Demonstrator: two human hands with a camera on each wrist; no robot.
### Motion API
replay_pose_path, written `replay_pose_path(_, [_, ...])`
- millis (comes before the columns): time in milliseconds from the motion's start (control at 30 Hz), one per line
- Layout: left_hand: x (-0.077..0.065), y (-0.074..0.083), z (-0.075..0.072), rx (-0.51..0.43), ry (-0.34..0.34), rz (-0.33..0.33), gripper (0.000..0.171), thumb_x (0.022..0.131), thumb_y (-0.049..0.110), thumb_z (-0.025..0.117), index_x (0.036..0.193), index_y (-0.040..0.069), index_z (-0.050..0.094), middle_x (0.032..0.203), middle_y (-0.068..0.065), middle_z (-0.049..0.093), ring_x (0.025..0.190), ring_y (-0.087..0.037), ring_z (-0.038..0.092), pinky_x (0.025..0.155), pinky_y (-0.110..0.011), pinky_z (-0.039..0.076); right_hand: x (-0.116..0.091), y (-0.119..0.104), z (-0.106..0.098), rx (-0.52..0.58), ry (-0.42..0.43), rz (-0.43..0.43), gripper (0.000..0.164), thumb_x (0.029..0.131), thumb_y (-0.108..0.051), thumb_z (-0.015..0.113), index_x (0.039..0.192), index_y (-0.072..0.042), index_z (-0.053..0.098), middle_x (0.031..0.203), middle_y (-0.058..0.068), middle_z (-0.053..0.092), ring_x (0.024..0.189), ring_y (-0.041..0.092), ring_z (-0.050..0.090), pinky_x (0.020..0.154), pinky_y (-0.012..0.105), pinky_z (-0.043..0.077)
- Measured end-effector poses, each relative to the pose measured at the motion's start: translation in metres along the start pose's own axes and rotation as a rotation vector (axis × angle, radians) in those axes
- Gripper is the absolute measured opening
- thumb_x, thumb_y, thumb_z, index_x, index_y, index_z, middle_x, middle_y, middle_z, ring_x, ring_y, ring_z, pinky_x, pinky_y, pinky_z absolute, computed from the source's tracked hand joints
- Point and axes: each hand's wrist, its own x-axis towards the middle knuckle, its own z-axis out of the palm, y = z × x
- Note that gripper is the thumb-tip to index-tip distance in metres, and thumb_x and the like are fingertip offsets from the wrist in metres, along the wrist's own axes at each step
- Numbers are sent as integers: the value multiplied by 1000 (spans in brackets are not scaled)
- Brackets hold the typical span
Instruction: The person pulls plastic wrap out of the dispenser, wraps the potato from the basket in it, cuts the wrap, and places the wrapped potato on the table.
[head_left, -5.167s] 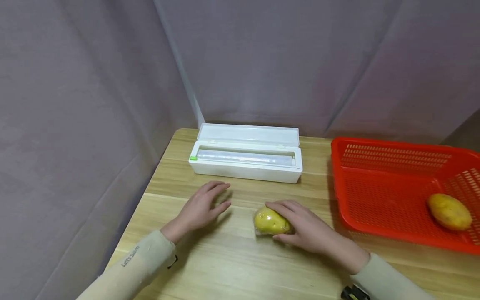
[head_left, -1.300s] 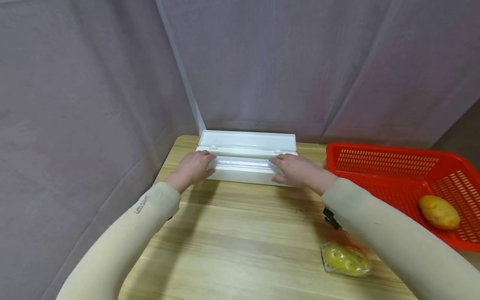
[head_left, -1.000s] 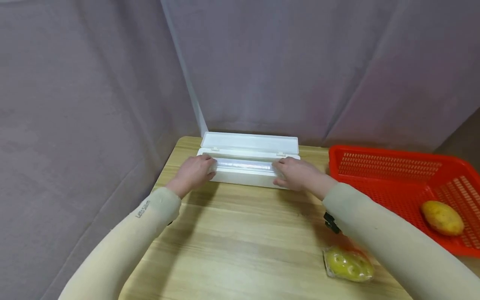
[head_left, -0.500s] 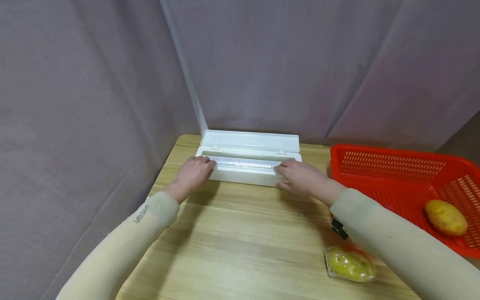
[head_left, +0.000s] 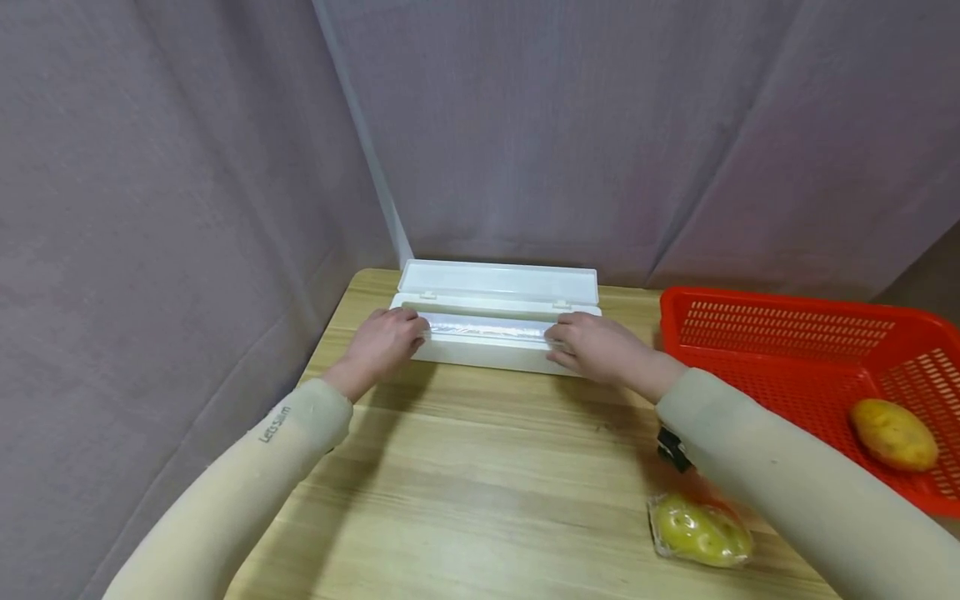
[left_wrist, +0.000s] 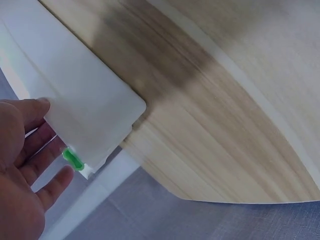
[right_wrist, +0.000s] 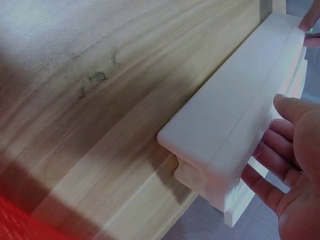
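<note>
Hands, two of them, work at one long white box [head_left: 487, 357] that sits at the back of the wooden table [head_left: 480, 467]. Its one lid [head_left: 498, 282] is tipped back, with two small tabs [head_left: 428, 295] along the hinge side, and one roll of clear film [head_left: 487, 326] lies lengthwise inside, glossy and slightly crinkled along its visible stretch. Left hand [head_left: 384, 340] reaches over the left end of the box, right hand [head_left: 603, 348] over the right end, and the film shows between them. Each hand has its fingers bent and a little apart, the thumb at the front upper edge; I cannot tell whether either one pinches the film. One green piece [left_wrist: 73, 159] shows at the left end of the box in the left wrist view, near that hand's fingertips.

Two potatoes are in sight. One wrapped potato [head_left: 697, 532], in clear film, lies on the table just beside the right sleeve [head_left: 787, 475]; one bare potato [head_left: 894, 435] lies in the right part of the single red basket [head_left: 772, 303], whose walls are slotted. Both sleeves are pale, the left sleeve [head_left: 240, 492] with one line of dark lettering. One dark object [head_left: 671, 450] shows under the right cuff. Grey curtain [head_left: 525, 125] hangs behind the table.
</note>
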Motion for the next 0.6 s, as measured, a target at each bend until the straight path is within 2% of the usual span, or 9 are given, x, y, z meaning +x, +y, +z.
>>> replay_pose_path(167, [2, -4, -3, -68, -8, 11, 11, 93, 7, 81, 102, 4, 75, 97, -11, 70, 92, -33, 71, 80, -50, 60, 6, 4, 1, 37, 17, -1, 9, 101, -13, 75, 104, -5, 78, 97, 7, 69, 89, 26, 68, 85, 48, 60])
replay_pose_path(267, [2, -6, -6, -114, -24, 8, 11, 95, 8, 80, 104, 3, 75, 101, -12, 71, 95, -33, 71, 84, -49, 61, 10, 7, 1, 64, 26, 12, 5, 101, -10, 74, 99, -7, 78, 93, 5, 68, 84, 23, 64, 81, 46, 59])
replay_pose_path(433, [2, -9, -10, -165, -33, 2, 5, 100, 9, 75, 101, 5, 75, 100, -10, 71, 94, -31, 71, 86, -48, 60, 16, 10, 2, 79, 32, 7, 10, 102, -8, 71, 93, -10, 76, 89, 2, 66, 79, 19, 59, 76, 42, 56])
replay_pose_path(600, [3, -10, -10, -153, -8, 21, 5, 100, 6, 71, 95, 7, 72, 93, -8, 68, 87, -30, 68, 80, -47, 59, 19, 11, 4, 98, 36, 9, 12, 102, -8, 71, 90, -11, 74, 85, 1, 64, 76, 17, 56, 71, 39, 52])
